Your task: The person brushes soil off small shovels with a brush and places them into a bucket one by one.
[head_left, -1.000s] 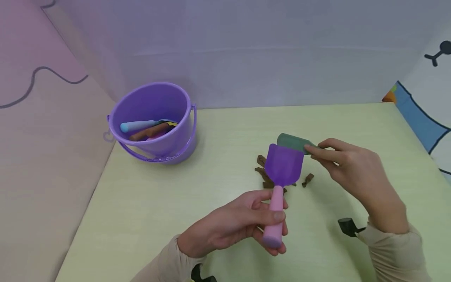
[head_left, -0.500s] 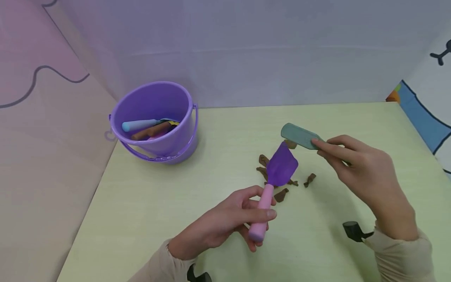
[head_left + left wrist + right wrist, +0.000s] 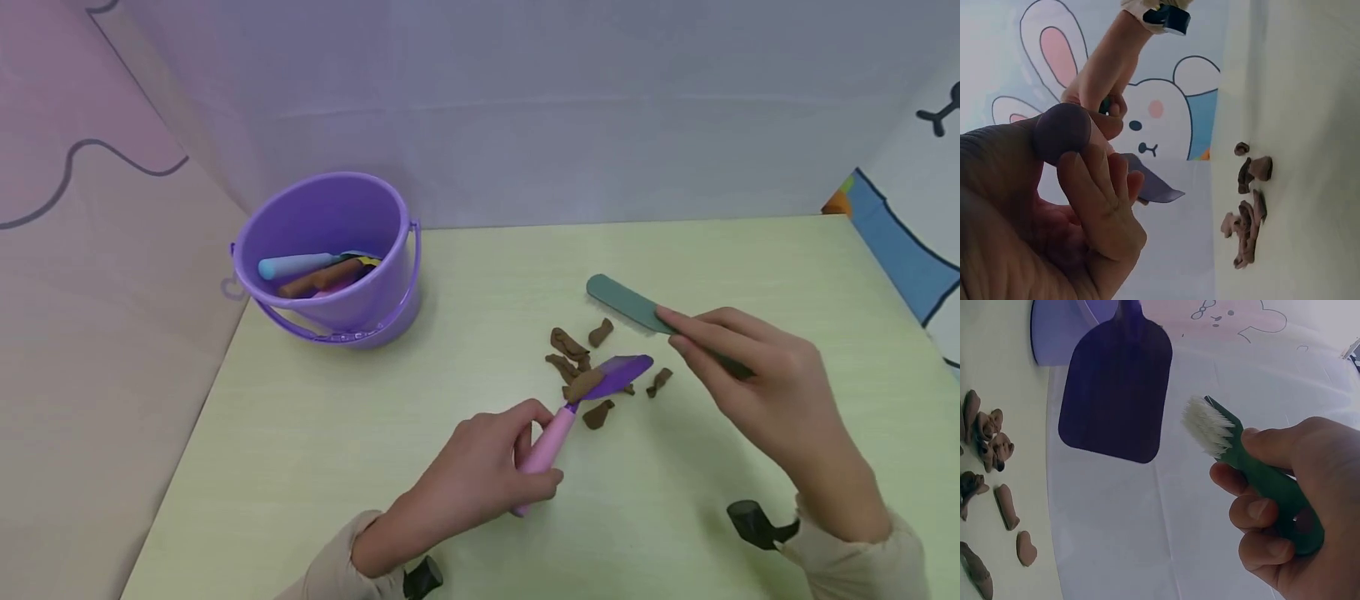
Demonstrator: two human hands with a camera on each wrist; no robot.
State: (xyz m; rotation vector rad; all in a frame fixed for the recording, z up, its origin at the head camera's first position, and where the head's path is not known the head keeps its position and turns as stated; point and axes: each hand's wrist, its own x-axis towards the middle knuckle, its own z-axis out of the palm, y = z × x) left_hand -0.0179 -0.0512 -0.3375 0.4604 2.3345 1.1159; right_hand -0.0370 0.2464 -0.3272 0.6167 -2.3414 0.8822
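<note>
My left hand (image 3: 480, 475) holds the pink handle of a toy shovel (image 3: 618, 375) with a purple blade. In the head view the blade is tilted, and a brown piece (image 3: 583, 386) shows against it near the handle. Several brown clay-like scraps (image 3: 567, 342) lie scattered on the table around and beneath the blade. My right hand (image 3: 765, 375) grips a green brush (image 3: 628, 304) up and to the right of the shovel. White bristles (image 3: 1207, 425) show in the right wrist view, apart from the shovel blade.
A purple bucket (image 3: 405, 312) with a handle stands at the back left of the table (image 3: 315, 467). Inside it lie a light-blue-handled tool (image 3: 292, 267) and a brown-handled one (image 3: 318, 279). A pale cloth (image 3: 525, 125) hangs behind the table.
The shovel has turned and tipped to the right, and its blade has come down lower in view. A brown piece now shows on it. The brush has shifted slightly and changed its angle.
</note>
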